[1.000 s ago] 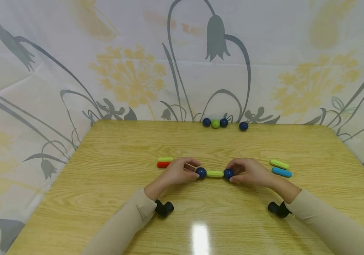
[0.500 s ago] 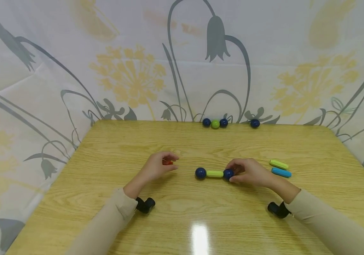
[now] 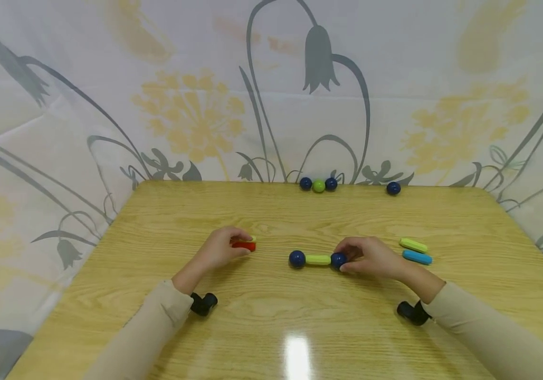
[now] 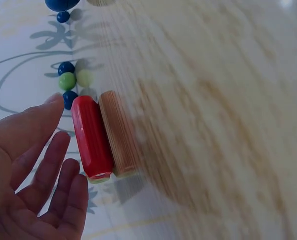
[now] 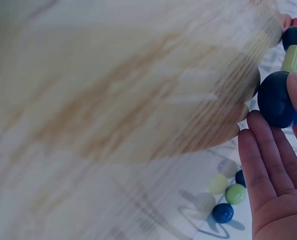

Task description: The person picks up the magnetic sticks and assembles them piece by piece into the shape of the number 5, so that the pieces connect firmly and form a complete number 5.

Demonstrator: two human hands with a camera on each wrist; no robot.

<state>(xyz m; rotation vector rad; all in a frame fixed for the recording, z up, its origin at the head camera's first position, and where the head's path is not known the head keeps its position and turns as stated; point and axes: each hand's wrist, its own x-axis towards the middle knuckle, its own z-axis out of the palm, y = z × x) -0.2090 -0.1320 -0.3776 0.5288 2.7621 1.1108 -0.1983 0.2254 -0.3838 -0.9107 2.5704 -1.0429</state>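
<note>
In the head view a yellow-green stick [image 3: 317, 259] joins a dark blue ball [image 3: 297, 258] on its left to another blue ball [image 3: 336, 260] on its right. My right hand [image 3: 371, 257] pinches that right ball between thumb and fingers, as the right wrist view also shows. To the left, my left hand [image 3: 220, 247] is at a red stick [image 3: 247, 246], thumb and fingers spread on either side of it. The left wrist view shows a gap between those fingers and the red stick [image 4: 92, 137]. Behind it lies a yellow-green stick [image 3: 253, 239], mostly hidden.
At the back edge of the wooden table [image 3: 271, 327] stand two blue balls with a green ball [image 3: 318, 186] between them. Farther right is a lone blue ball [image 3: 393, 188]. A yellow-green stick [image 3: 413, 245] and a blue stick [image 3: 417, 257] lie beyond my right hand.
My left hand has let go of the left blue ball and moved left to the red stick. The lone ball at the back has rolled right. My right hand keeps its hold.
</note>
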